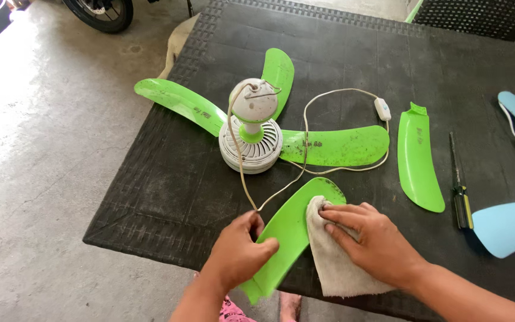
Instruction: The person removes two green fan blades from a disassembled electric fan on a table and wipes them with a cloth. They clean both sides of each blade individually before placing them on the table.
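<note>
I am wiping the loose green blade (290,229) near the fan motor (250,134). My left hand (238,253) clamps its edge; my right hand (372,241) presses the cloth (335,262) flat on it. I judge the next stroke needs firm pressure.

Fan parts lying across the table (150,203)

We are seeing the fan motor (251,140) sitting left of a loose blade (418,161), the screwdriver (460,185) lying right of that blade.
</note>
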